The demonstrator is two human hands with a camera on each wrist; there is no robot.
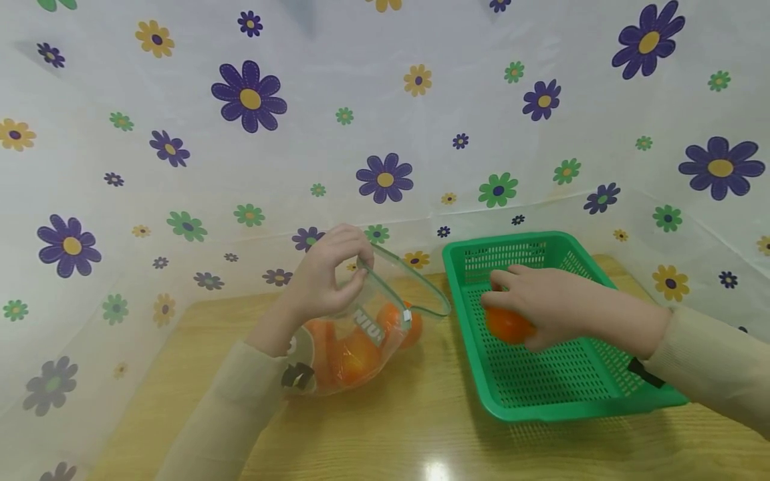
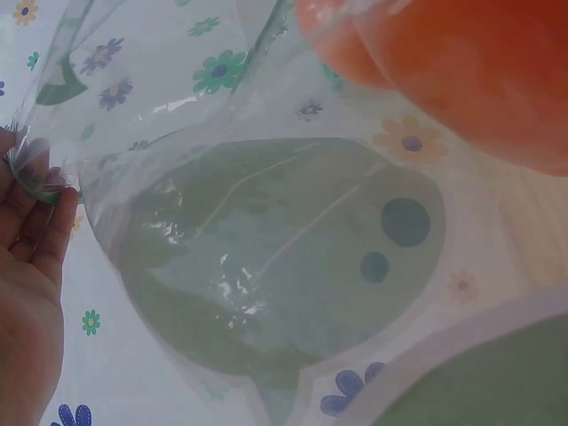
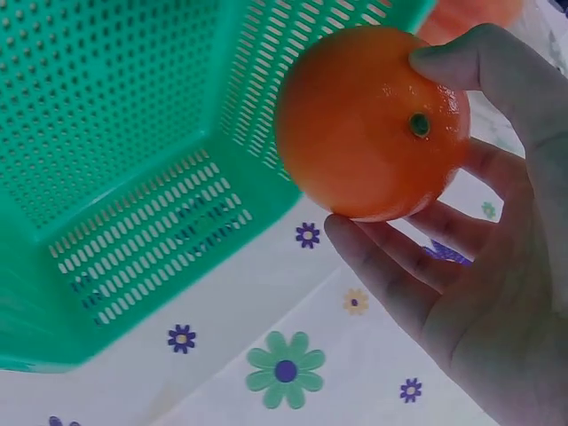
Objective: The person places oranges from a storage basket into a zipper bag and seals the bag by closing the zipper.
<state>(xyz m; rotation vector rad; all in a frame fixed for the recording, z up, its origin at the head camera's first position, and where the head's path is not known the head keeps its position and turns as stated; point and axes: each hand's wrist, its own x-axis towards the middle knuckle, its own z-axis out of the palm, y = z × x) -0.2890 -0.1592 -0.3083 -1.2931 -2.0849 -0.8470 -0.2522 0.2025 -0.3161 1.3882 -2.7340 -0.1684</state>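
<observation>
My left hand (image 1: 337, 270) pinches the rim of a clear zip bag (image 1: 385, 284) and holds its mouth open. Several oranges (image 1: 357, 357) lie inside the bag on the table; they show large and blurred through the plastic in the left wrist view. Over the green basket (image 1: 559, 407), my right hand (image 1: 544, 300) grips a single orange (image 3: 368, 124) between thumb and fingers. A small green stem end faces the right wrist camera. The rest of the basket's visible floor is bare mesh.
The basket stands to the right of the bag on a wooden table (image 1: 385, 434). Behind and at both sides hangs a white sheet (image 1: 337, 60) printed with flowers. A dark band (image 1: 646, 373) shows at my right wrist.
</observation>
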